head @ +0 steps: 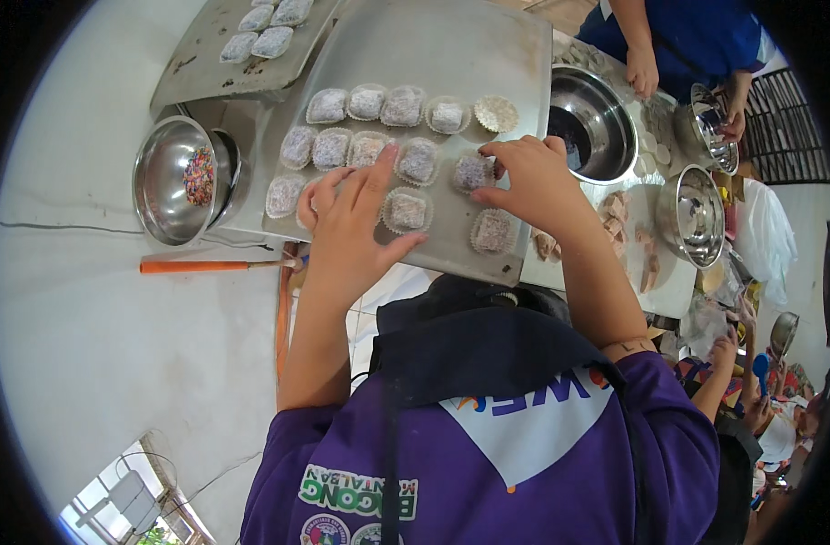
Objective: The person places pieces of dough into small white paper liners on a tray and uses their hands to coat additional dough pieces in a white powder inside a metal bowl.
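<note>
Several white-dusted square sweets sit in fluted paper cups on a metal baking tray [449,54]. At the tray's right side, my right hand [537,178] has its thumb and fingertips around the edge of one dusted sweet [473,172], which appears to rest on the tray. My left hand [350,228] is over the left rows with its fingers spread, partly hiding some sweets. Near its thumb is another cupped sweet [408,210]. A further sweet [492,232] lies below my right hand. One paper cup [497,114] at the top right of the rows holds nothing.
A steel bowl of coloured sprinkles [176,180] stands at left, below a second tray [204,75] of sweets. To the right are a large steel bowl [609,122], brown chunks [616,211], smaller bowls [691,216] and a co-worker's hand [641,71]. An orange-handled tool [193,266] sticks out left.
</note>
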Tool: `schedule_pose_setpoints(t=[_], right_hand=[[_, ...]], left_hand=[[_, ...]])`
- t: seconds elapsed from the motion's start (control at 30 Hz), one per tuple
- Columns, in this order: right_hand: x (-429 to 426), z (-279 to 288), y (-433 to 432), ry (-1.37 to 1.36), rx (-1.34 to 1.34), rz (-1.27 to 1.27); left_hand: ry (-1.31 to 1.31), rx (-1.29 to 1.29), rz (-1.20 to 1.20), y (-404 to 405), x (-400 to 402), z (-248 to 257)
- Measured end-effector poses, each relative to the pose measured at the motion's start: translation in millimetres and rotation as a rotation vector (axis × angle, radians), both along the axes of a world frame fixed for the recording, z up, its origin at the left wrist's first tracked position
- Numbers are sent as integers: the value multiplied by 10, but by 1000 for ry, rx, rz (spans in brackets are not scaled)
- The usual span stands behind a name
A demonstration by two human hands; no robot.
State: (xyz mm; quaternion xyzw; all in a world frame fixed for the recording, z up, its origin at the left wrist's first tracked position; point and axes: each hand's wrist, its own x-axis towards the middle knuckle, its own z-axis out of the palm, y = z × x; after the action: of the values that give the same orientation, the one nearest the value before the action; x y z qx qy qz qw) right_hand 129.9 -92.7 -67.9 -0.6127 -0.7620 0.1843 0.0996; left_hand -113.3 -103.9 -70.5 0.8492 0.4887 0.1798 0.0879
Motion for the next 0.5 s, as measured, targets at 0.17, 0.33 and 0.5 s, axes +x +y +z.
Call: schedule_pose_setpoints(t=[0.17, 0.33, 0.5], right_hand=[[-103, -20, 16, -48, 65, 36], [73, 111, -100, 22, 90, -6], [299, 325, -351, 95, -438, -100]], left_hand=[[3, -3, -9, 2, 19, 4], [-6, -14, -7, 2, 13, -22], [-115, -35, 5, -5, -48, 57]])
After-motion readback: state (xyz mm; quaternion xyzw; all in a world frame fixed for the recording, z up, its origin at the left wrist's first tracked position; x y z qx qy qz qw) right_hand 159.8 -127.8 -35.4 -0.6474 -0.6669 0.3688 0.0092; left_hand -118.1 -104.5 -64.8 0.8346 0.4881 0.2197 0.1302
